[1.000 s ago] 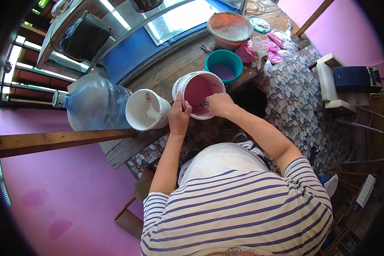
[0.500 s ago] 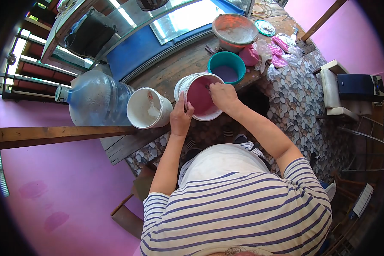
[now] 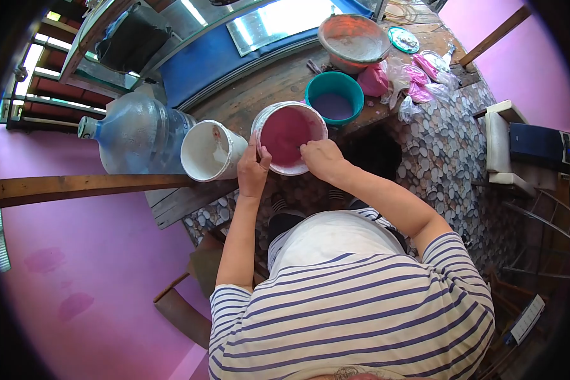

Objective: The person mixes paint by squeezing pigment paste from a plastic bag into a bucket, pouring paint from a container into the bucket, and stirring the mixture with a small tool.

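Observation:
A white bucket (image 3: pixel 319 125) with a smooth pink mixture (image 3: pixel 286 134) inside stands tilted toward me. My left hand (image 3: pixel 253 170) grips its left rim, thumb inside and fingers around the outer wall. Over the near right rim, my right hand (image 3: pixel 324 158) is closed in a fist on something that reaches into the mixture; only a tiny dark bit shows, so its kind is hidden. Left of the bucket is a second white bucket (image 3: pixel 199 152) with pale residue inside. Behind on the right sits a teal tub (image 3: pixel 354 88) holding purplish liquid.
A large water bottle (image 3: pixel 136 139) lies on its side at left, above a wooden beam (image 3: pixel 88 189). Farther back on the wooden bench are an orange basin (image 3: pixel 348 47) and pink plastic bags (image 3: pixel 418 82). At right are a chair (image 3: pixel 497 142) and a dark blue box (image 3: pixel 535 142).
My right hand has moved from inside the bucket's far right side down toward the near right rim. The mixture shows more fully. The view has shifted slightly.

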Demonstrator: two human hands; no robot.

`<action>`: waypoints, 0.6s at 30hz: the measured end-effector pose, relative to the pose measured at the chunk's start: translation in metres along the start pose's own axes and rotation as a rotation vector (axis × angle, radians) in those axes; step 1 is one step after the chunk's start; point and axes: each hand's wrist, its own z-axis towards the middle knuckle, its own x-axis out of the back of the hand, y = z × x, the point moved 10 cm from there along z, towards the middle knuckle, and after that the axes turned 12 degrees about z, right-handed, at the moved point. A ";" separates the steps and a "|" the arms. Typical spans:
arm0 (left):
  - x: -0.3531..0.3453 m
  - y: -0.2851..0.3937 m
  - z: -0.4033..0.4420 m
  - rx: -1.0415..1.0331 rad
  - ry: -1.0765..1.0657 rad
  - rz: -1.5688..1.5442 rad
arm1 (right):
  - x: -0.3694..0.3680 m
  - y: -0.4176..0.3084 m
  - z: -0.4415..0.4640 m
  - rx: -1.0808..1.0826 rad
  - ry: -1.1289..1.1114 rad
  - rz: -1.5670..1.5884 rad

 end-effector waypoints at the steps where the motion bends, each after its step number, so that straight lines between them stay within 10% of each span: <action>1: 0.000 -0.002 0.000 -0.001 0.005 -0.026 | 0.002 -0.003 -0.002 0.038 -0.011 0.035; 18: 0.004 0.002 0.000 -0.018 0.050 0.016 | -0.001 -0.024 0.001 0.286 -0.065 -0.063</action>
